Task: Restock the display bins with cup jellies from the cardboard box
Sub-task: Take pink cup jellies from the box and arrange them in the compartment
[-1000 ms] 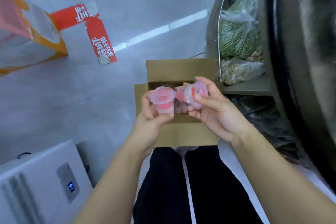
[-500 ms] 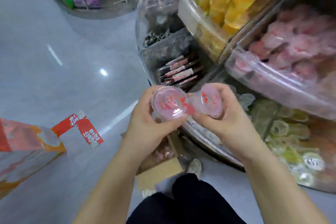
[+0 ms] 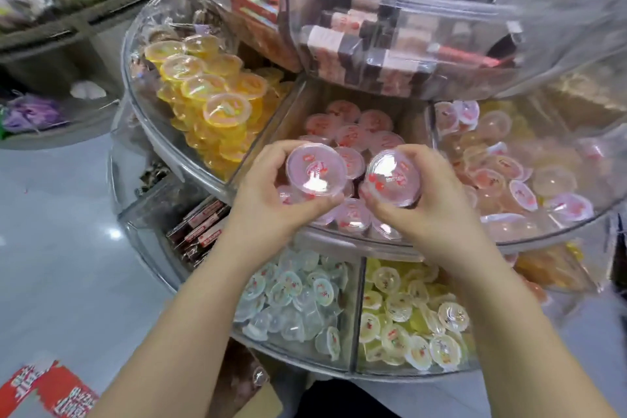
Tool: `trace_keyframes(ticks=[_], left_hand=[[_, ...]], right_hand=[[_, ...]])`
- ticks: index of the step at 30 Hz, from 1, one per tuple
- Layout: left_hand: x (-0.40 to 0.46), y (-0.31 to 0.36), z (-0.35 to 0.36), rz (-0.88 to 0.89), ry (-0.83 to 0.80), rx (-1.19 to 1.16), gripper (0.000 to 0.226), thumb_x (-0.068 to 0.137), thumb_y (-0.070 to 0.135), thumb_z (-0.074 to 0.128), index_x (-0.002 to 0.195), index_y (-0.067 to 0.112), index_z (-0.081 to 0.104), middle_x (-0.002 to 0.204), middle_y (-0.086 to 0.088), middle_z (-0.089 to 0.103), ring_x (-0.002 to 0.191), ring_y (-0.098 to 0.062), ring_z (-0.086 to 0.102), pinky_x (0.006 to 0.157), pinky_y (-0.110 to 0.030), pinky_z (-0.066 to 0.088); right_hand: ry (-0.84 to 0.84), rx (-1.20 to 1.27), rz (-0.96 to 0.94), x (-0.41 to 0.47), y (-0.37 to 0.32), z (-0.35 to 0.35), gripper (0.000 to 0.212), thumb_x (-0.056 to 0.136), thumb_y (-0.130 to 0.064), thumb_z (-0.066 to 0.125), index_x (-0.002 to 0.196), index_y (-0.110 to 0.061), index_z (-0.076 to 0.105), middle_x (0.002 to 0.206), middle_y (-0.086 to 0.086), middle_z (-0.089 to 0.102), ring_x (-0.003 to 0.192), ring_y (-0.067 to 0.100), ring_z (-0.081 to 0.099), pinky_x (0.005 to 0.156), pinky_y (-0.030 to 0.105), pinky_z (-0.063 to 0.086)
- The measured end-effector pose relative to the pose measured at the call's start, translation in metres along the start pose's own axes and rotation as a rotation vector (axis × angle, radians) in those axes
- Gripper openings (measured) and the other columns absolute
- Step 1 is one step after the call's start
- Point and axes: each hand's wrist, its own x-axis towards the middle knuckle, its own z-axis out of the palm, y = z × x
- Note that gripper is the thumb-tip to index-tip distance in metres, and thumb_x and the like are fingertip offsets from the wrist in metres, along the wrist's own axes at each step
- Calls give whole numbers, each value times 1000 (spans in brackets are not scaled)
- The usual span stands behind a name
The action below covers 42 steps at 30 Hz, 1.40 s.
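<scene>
Here, two hands each hold one pink jelly cup [image 3: 316, 170].

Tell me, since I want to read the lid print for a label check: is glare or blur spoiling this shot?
Head view: white glare sits on the left cup's lid and the right cup's lid; print is soft, unreadable; wide-angle lens bows the clear bin wall; frame edges smear.

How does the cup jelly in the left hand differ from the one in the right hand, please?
The left cup jelly faces lid-up, nearly flat; the right cup jelly tilts its lid toward the left. The left hand grips from the side and below; the right hand wraps round the far side. Both are pink, sealed, over the pink bin.
</scene>
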Motion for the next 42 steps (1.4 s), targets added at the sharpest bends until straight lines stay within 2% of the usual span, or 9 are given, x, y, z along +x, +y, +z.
trace_keyframes(ticks=[4,8,14,18,23,29,32,37,42], left_hand=[[30,-1,13,-10,-140,112,53,62,30,74,108,39,49,110,14,59,105,-10,58,93,-34,49],[44,-11,16,90,-227,421,59,62,18,69,117,26,49,112,14,54,106,-3,51,85,0,33],[43,-15,1,157,-295,457,61,61,8,70,119,23,56,110,7,47,104,1,47,89,-7,36],[36,-23,-13,107,-377,529,62,61,18,67,120,26,54,109,10,46,100,8,46,86,-7,36],[41,-33,-12,1,-384,765,67,66,12,71,129,17,48,123,-1,46,113,-18,51,94,-35,44],[49,-38,-21,44,-405,952,67,71,4,68,134,15,47,134,-4,53,121,-25,51,98,-35,41],[46,-38,-26,142,-399,997,59,67,1,75,123,14,60,129,-9,57,120,-28,52,97,-38,44],[40,-35,-38,242,-385,982,34,62,-3,79,93,6,71,95,-9,67,86,-31,64,66,-40,55],[43,-33,-37,217,-386,1014,30,68,11,79,96,7,68,100,-7,66,93,-28,60,76,-38,50]], right_hand=[[-76,-358,-64,20,16,-14,56,69,-19,72,121,-17,50,117,2,56,108,19,49,81,16,29],[-88,-732,-183,36,22,-5,56,69,-31,72,118,-14,50,112,5,56,104,27,46,86,35,32],[-116,-1060,-286,43,37,10,43,69,-37,73,105,-17,63,95,2,63,93,25,55,80,34,36],[-55,-1027,-306,42,46,12,39,54,-24,81,89,-16,65,83,-1,65,84,24,59,77,31,36],[-24,-963,-329,41,47,9,35,47,-22,85,69,-11,62,70,3,62,72,26,59,73,31,32],[4,-956,-360,43,44,11,38,43,-24,89,64,-10,60,63,4,61,64,26,59,67,31,25],[4,-940,-396,42,44,10,41,43,-27,90,65,-11,60,63,3,61,64,26,59,68,32,33],[52,-663,-401,36,34,12,41,56,-43,84,76,-11,66,68,4,62,70,28,57,64,36,46],[-43,-520,-444,29,17,39,19,69,-26,77,75,-11,66,69,4,64,69,28,59,60,33,48]])
